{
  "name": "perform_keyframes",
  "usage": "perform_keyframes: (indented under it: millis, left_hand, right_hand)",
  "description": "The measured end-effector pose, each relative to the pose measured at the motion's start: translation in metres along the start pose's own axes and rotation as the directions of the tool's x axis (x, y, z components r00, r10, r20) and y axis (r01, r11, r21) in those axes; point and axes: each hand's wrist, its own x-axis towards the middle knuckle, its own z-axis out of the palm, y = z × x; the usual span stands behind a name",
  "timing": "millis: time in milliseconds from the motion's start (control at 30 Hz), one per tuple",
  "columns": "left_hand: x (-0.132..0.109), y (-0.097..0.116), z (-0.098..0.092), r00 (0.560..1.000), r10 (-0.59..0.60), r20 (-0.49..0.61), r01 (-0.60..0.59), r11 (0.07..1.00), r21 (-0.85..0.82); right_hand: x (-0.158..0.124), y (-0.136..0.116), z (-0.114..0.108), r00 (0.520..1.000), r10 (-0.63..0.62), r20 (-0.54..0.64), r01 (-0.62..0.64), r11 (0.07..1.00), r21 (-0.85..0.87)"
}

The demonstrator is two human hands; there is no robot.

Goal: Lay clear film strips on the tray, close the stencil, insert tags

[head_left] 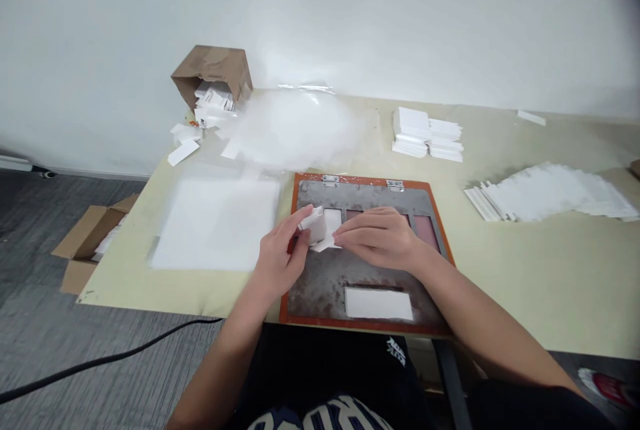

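A small stack of white cards [314,225] is gripped between the thumb and fingers of my left hand [280,253]. My right hand [383,238] has its fingertips pinched at the edge of a white card [331,225], which lies over the leftmost slot of a grey metal plate [317,283]. The plate has an orange-brown frame with two hinges [330,181] at its far side. Slots farther right show a reddish base [426,230], partly covered by my right hand. In the plate's near slot sits a white stack [379,303].
Left of the plate lies a large white sheet stack [215,223]. Behind are clear plastic film [300,127] and a tipped cardboard box [220,60] spilling white cards. Card stacks [413,127] stand at the back, with a fanned row [555,193] at right. An open carton [83,240] is on the floor.
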Motion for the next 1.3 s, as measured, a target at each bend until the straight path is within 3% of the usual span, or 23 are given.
perform_keyframes:
  millis: [67,100,200,300,367,433,800,1200,1300]
  left_hand:
    - [-0.001,-0.001,0.000,1.000,-0.023,-0.017,0.022,0.999,-0.036]
    - [-0.001,-0.001,0.000,0.999,-0.037,-0.025,0.036,0.998,-0.058]
    - [-0.001,0.000,0.000,0.996,-0.075,-0.043,0.069,0.990,-0.120]
    - [-0.001,0.001,0.000,0.994,-0.100,-0.041,0.094,0.986,-0.139]
    - [-0.001,0.001,0.000,0.994,-0.107,-0.037,0.101,0.984,-0.144]
    - [-0.002,0.000,0.001,0.994,-0.108,-0.036,0.101,0.984,-0.146]
    - [-0.003,-0.002,0.001,0.995,-0.099,-0.030,0.093,0.983,-0.155]
    - [-0.001,-0.002,0.002,0.997,-0.059,-0.056,0.050,0.988,-0.146]
    - [-0.002,-0.001,0.002,0.997,-0.062,-0.048,0.054,0.988,-0.146]
  right_hand:
    - [0.001,0.000,-0.009,0.978,0.209,0.008,-0.208,0.972,0.109]
    - [0.001,0.002,-0.014,0.940,0.340,0.024,-0.340,0.926,0.164]
    - [-0.003,0.017,-0.030,0.746,0.654,0.129,-0.653,0.679,0.335]
    - [-0.010,0.037,-0.039,0.579,0.759,0.298,-0.801,0.461,0.383]
    - [-0.014,0.047,-0.039,0.488,0.793,0.364,-0.864,0.378,0.333]
    - [-0.016,0.052,-0.037,0.428,0.820,0.379,-0.897,0.335,0.289]
    - [-0.013,0.051,-0.032,0.340,0.853,0.396,-0.934,0.257,0.249]
    - [-0.012,0.050,-0.030,0.341,0.854,0.393,-0.934,0.260,0.246]
    - [-0.014,0.050,-0.030,0.377,0.845,0.380,-0.921,0.300,0.248]
